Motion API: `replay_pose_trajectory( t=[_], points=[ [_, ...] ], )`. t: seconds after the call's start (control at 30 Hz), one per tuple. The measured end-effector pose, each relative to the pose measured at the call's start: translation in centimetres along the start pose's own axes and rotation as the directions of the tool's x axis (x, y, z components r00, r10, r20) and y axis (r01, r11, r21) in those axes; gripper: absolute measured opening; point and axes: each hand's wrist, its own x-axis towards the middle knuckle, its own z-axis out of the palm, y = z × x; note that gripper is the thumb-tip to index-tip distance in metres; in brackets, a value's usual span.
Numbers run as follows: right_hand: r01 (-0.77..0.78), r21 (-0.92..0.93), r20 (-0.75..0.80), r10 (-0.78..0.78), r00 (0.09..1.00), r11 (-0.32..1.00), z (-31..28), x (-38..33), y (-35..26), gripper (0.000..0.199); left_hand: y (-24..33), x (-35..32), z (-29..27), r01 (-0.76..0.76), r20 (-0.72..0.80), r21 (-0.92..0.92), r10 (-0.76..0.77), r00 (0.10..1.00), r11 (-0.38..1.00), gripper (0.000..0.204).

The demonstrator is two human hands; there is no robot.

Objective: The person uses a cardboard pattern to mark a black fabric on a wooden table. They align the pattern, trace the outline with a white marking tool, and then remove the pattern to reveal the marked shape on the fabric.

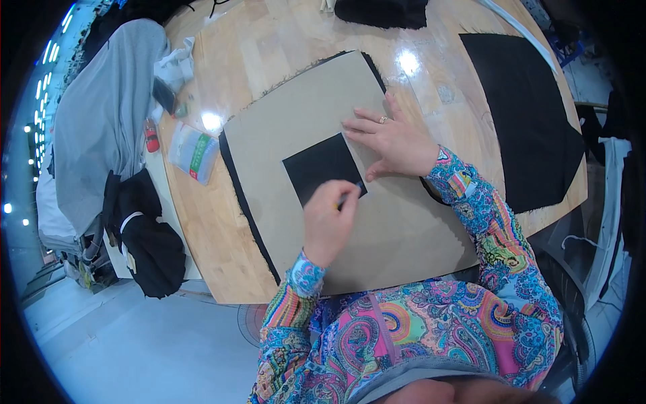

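we see the left hand (328, 225) pinching a small marker at the five o'clock corner of the square cutout (323, 168) in the cardboard template (397, 229), while the right hand (393, 141), fingers spread, presses flat at three o'clock.

two hands (390, 138), one cardboard template (350, 175), three black fabric pieces (525, 114), one plastic packet (195, 153)

A cardboard template (377, 222) lies mid-frame on fabric (235, 195) atop the table (202, 236); a packet (194, 153) sits left, another cloth piece (525, 121) upper right, perhaps overhanging.
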Motion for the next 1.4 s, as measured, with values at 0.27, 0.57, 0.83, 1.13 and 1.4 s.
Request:
replay_pose_trajectory(
  t=[0.27, 0.57, 0.83, 1.13, 1.4],
  points=[
    [-0.004, 0.011, 0.009, 0.003, 1.000, 1.000, 0.0, 0.1, 0.0, 0.079, -1.7, 5.9, 0.5, 0.113, -0.232, -0.132, -0.141, 0.962, 0.985, 0.014],
    [-0.017, -0.011, 0.017, 0.017, 1.000, 1.000, -0.2, 0.0, -0.1, 0.080, -2.2, 6.4, 1.5, 0.104, -0.217, -0.084, -0.120, 0.969, 0.991, 0.013],
    [-0.001, 0.010, 0.007, 0.001, 1.000, 1.000, 0.2, 0.1, -0.2, 0.083, -2.5, 3.9, -0.1, 0.149, -0.358, -0.203, -0.215, 0.909, 0.968, 0.008],
    [0.032, 0.084, -0.060, -0.027, 0.998, 0.996, 0.3, -0.4, 1.6, 0.081, -6.7, -4.1, -4.9, 0.168, -0.598, -0.380, -0.380, 0.706, 0.910, 0.008],
    [-0.793, -0.028, -0.388, 0.724, 0.570, 0.609, -2.3, -8.1, 13.8, 0.084, -7.9, -5.8, -5.0, 0.177, -0.628, -0.460, -0.460, 0.628, 0.870, 0.012]
  ],
)
